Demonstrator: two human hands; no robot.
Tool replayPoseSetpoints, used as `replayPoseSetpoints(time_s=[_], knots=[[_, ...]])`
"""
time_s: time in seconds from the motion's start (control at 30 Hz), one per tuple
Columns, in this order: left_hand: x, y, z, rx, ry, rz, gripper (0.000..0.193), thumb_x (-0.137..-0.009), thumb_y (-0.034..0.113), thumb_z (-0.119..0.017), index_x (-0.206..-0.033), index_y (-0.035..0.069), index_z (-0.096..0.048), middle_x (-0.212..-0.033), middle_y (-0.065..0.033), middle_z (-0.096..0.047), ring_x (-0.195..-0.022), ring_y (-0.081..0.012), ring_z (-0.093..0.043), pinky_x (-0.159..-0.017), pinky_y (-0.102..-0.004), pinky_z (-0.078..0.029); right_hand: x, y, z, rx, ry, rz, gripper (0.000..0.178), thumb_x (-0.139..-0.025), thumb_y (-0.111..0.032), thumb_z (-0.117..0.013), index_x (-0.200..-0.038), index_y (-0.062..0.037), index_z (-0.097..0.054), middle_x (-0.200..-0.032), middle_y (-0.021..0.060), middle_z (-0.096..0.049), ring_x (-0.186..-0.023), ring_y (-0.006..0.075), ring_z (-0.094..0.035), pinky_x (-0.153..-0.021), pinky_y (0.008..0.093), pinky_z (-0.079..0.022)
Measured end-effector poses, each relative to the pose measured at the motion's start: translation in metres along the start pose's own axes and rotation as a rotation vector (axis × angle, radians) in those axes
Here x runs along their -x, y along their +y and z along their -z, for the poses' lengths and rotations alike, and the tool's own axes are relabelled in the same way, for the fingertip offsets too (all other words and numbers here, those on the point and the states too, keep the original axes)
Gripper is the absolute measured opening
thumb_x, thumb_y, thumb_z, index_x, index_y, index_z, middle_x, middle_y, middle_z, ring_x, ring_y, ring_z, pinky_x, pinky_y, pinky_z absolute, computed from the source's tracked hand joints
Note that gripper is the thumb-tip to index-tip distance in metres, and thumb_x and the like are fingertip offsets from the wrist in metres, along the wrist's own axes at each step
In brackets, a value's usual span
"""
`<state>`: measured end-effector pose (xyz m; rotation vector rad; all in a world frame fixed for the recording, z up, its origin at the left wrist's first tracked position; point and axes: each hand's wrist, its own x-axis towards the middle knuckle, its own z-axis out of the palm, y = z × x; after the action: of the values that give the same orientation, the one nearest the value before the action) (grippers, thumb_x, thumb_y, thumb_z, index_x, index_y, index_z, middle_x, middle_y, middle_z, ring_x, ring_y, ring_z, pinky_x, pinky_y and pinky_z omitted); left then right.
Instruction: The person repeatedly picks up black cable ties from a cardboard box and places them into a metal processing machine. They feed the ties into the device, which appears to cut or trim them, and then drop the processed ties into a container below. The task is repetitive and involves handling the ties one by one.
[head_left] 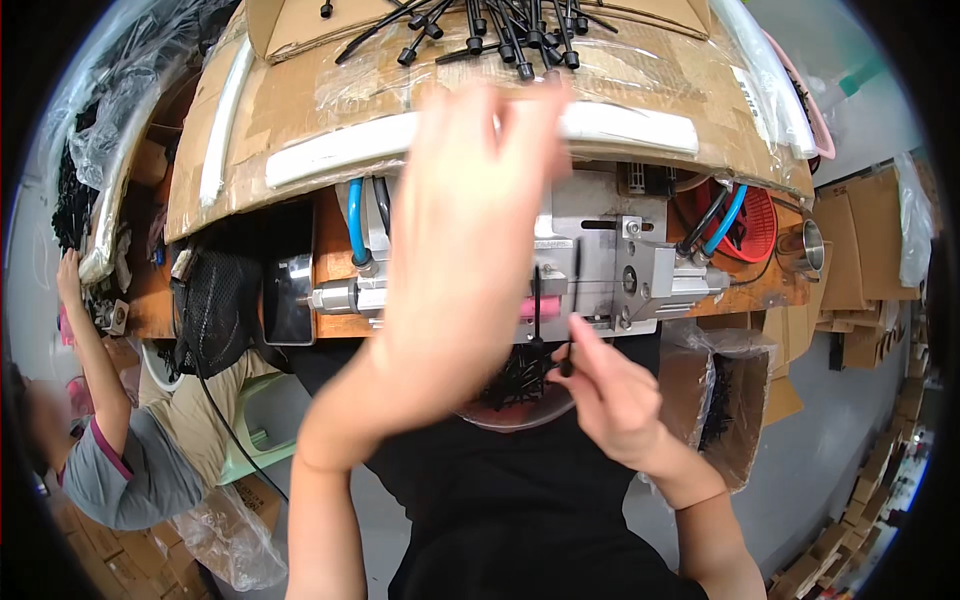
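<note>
My left hand (465,210), smeared by motion, is raised over the front edge of the cardboard (370,85). Its fingers are just below a heap of black plastic rods with knobbed ends (512,35); whether it grips anything does not show. Lower down, my right hand (615,400) pinches a thin black rod (573,345) upright between thumb and finger, in front of the metal fixture (655,275). Another black rod (537,310) stands beside it against a pink piece (545,306). Under both sits a clear bowl (525,422) holding many small black parts.
Blue air hoses (357,225) run to the fixture. A red basket (762,225) and a metal cup (808,248) are at right. At left lie a black mesh bag (225,310) and a dark tray (290,300). Another person (135,460) sits at far left, arm raised.
</note>
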<state>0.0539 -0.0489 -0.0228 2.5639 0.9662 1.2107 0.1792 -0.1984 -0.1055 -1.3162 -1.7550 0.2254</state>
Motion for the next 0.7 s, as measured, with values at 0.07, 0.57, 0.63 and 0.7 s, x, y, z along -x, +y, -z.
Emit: replayPoseSetpoints(time_s=[0.07,0.57,0.63,0.7], knots=[[-0.049,-0.043,-0.021,-0.064,0.241,-0.171,0.027,-0.084,0.004,-0.067,-0.11,0.006,-0.065,-0.096,-0.0123,-0.063,-0.083,-0.0281,-0.058,-0.076,-0.0386,-0.047,0.009,-0.001,-0.017,0.004,-0.037,-0.012,0.066,-0.073,0.012,-0.073,-0.135,0.0079,-0.051,-0.073,0.0107,-0.06,-0.06,0.0213,-0.057,-0.057,0.0333,-0.048],[0.06,0.01,0.033,0.07,-0.018,0.069,0.046,-0.069,-0.007,-0.074,-0.113,0.003,-0.066,-0.093,-0.0081,-0.062,-0.083,-0.0236,-0.057,-0.073,-0.0344,-0.047,-0.107,0.028,0.026,0.279,0.107,0.183,0.032,-0.083,-0.005,-0.07,-0.114,-0.0048,-0.065,-0.081,0.008,-0.063,-0.07,0.0245,-0.063,-0.06,0.0357,-0.051],[0.099,0.026,0.026,0.021,-0.109,0.097,0.063,-0.068,-0.006,-0.073,-0.129,0.0,-0.059,-0.097,-0.0104,-0.058,-0.086,-0.0261,-0.056,-0.077,-0.0372,-0.047,-0.167,0.045,0.03,0.501,0.223,0.173,0.019,-0.09,-0.006,-0.065,-0.109,-0.0046,-0.066,-0.075,0.0042,-0.06,-0.06,0.0137,-0.051,-0.056,0.0272,-0.042],[0.123,0.04,0.008,-0.019,-0.209,0.11,0.067,-0.07,-0.005,-0.069,-0.135,-0.006,-0.052,-0.098,-0.0114,-0.056,-0.086,-0.0256,-0.055,-0.079,-0.036,-0.047,-0.203,0.055,0.034,0.357,0.183,0.115,0.019,-0.088,-0.006,-0.058,-0.105,-0.0007,-0.058,-0.086,0.0202,-0.064,-0.083,0.0353,-0.064,-0.075,0.0421,-0.05]])
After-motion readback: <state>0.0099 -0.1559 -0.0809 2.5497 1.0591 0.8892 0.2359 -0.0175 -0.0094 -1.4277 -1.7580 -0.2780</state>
